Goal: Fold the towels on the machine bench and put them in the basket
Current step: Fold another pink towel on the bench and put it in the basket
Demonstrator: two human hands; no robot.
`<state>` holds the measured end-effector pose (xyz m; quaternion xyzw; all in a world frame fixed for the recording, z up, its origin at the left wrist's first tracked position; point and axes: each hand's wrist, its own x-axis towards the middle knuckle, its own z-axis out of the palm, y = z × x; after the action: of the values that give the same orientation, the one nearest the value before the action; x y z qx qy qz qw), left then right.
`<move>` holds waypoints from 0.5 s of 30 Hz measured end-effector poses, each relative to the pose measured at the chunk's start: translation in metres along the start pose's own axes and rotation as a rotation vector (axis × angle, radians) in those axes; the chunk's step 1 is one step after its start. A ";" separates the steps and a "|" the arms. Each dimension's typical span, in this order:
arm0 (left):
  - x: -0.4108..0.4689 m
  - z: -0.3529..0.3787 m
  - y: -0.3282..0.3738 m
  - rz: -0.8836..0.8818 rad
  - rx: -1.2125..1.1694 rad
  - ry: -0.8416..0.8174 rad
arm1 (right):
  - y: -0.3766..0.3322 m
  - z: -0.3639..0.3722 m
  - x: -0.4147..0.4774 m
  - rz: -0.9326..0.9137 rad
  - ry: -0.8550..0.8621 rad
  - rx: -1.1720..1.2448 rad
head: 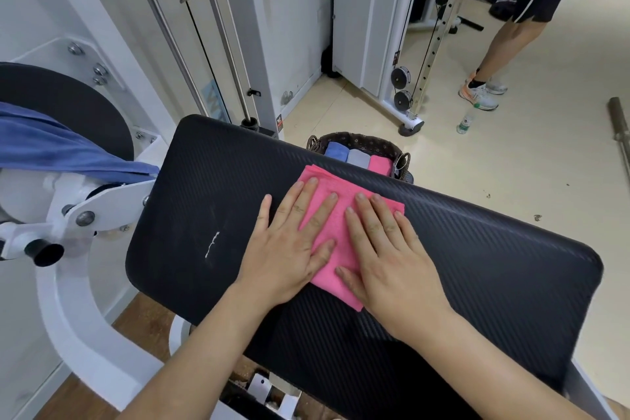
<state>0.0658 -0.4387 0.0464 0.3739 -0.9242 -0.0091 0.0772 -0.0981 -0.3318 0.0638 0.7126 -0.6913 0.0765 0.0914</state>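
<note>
A folded pink towel [335, 251] lies on the black padded machine bench [494, 249]. My left hand [293, 242] presses flat on the towel's left half, fingers straight and spread. My right hand [385, 249] lies flat on its right half, fingers straight. Behind the bench's far edge stands a dark wicker basket [371, 141] holding a folded blue towel [335, 151], a grey one [358, 157] and a pink one [379, 163], side by side. A loose blue towel [61, 147] hangs over the round black pad at the left.
White machine frame [78, 300] and steel guide rods [170, 37] stand to the left and behind. On the floor at the right are a person's legs [501, 44], a water bottle [465, 121] and a barbell end [618, 126].
</note>
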 end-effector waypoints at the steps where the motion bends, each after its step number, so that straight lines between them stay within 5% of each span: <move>1: 0.001 0.001 0.000 -0.002 0.011 -0.005 | -0.004 -0.002 -0.003 -0.028 0.035 0.008; 7: -0.001 -0.010 -0.002 0.028 -0.035 -0.027 | -0.020 0.008 -0.025 -0.098 -0.041 -0.021; 11: -0.021 -0.028 -0.006 0.078 -0.265 0.150 | -0.017 0.008 -0.024 -0.096 -0.077 -0.034; 15: -0.051 -0.015 -0.014 0.218 -0.138 0.142 | -0.019 0.006 -0.023 -0.089 -0.071 -0.032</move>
<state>0.1139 -0.4133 0.0537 0.2648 -0.9487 -0.0378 0.1683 -0.0804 -0.3101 0.0525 0.7435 -0.6627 0.0361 0.0815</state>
